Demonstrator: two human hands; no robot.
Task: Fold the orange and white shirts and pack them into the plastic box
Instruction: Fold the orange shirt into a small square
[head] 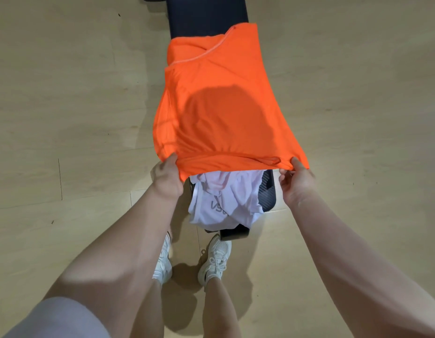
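Orange shirt (223, 106): spread along black bench (206, 18), near hem lifted.
Hands: left hand (166, 178), right hand (295, 180) pinching hem corners.
White shirt (226, 201): crumpled beneath hem.

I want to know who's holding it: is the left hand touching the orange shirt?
Touching. The head view shows the left hand pinching the near edge of the orange shirt.

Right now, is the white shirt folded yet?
No: the white shirt lies crumpled on the bench while both hands hold the orange shirt.
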